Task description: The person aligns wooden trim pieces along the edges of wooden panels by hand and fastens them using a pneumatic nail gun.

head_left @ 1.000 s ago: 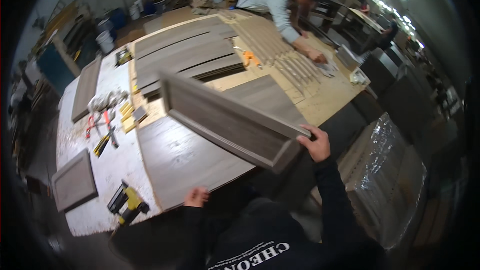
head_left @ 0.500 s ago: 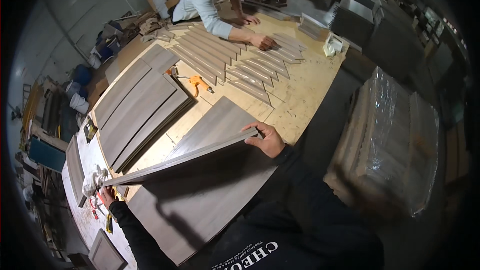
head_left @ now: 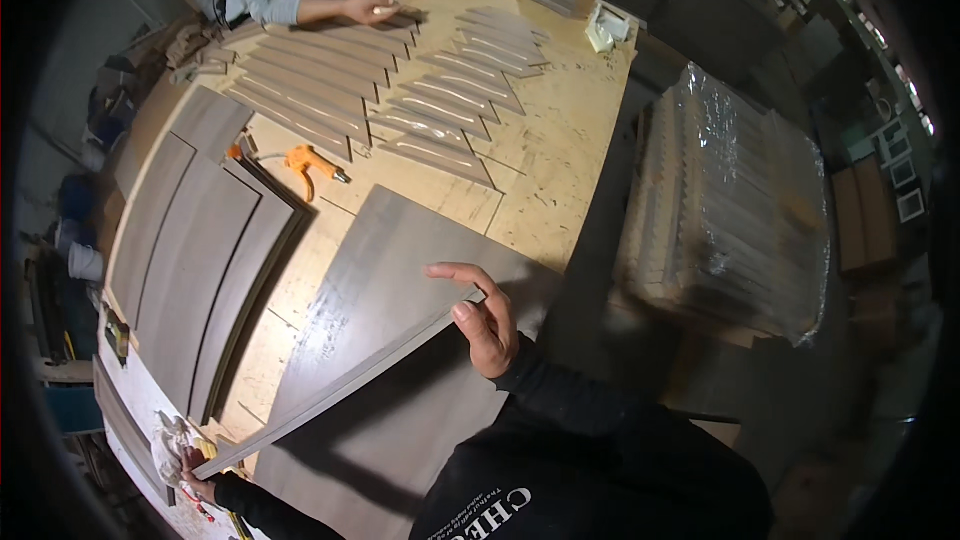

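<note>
A grey-brown wood panel [head_left: 352,372] is held tilted on edge between my two hands, its narrow edge facing up. My left hand [head_left: 198,475] is closed on its far-left end, beside a crumpled white rag [head_left: 172,445]. At the opposite corner, my right hand [head_left: 485,325] has its thumb on the near side, while its index finger stretches out past the edge. Beneath lies another flat grey-brown panel [head_left: 385,240], partly shaded by the raised one. An orange air blow gun [head_left: 305,170] lies beyond it.
Stacked panels [head_left: 185,270] lie on the left of the wooden table [head_left: 555,160]. Slanted strips with pale shiny lines [head_left: 440,100] spread across its far half. A co-worker's hand [head_left: 372,8] holds something small and pale there. A plastic-wrapped stack [head_left: 725,210] stands to the right.
The raised panel has swung lower and nearer to me, with both hands still at its ends. My view has shifted. The co-worker's hand has lifted away from the strips.
</note>
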